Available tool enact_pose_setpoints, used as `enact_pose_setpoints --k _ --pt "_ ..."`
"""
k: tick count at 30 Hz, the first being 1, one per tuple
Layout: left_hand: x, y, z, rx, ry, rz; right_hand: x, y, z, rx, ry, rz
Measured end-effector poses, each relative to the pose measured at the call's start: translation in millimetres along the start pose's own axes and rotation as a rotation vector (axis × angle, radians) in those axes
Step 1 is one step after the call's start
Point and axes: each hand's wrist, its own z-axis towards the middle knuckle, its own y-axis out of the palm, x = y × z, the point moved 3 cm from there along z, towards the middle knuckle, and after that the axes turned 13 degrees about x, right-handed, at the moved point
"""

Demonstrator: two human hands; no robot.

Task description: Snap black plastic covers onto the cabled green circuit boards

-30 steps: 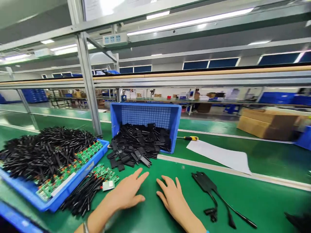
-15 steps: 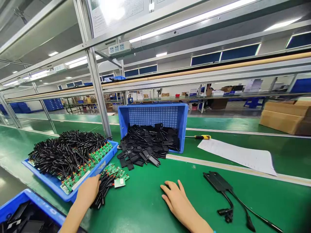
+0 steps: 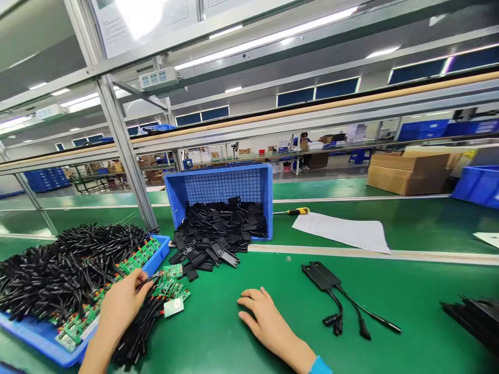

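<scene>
Pinching a circuit board (image 3: pixel 171 270), left hand (image 3: pixel 120 306); right hand (image 3: pixel 265 322) flat on green factory bench (image 3: pixel 390 291).

**Operator:** Which markings are legible?

**Technician:** None. Posted sheet (image 3: pixel 128 21), upper left of the frame: printed lines washed out by glare. Paper sheet (image 3: pixel 343 234) on the table (image 3: pixel 241 275): no readable print. White tag (image 3: pixel 173 306) among the circuit boards (image 3: pixel 171 288), lower left: too small to read.

Bare left hand (image 3: pixel 120 306) and forearm, bare right hand (image 3: pixel 265 324) with a blue cuff (image 3: pixel 320 366) at the wrist.
</scene>
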Motion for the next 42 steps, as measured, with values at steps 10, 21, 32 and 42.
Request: enact_pose_setpoints --k 10,21,32,42 --pt "148 124.1 6 -0.252 0.635 -0.346 13 9 11 0.276 0.686 1.293" --pt "163 134.0 4 -0.115 0.562 -0.53 13 -43 20 0.477 0.15 0.278" --pt "140 148.0 -39 -0.625 -0.342 -1.535 10 -22 11 0.367 0.047 0.364" --pt "147 138.3 -55 -0.727 -0.506 -1.685 7 -16 5 0.355 -0.197 0.119"
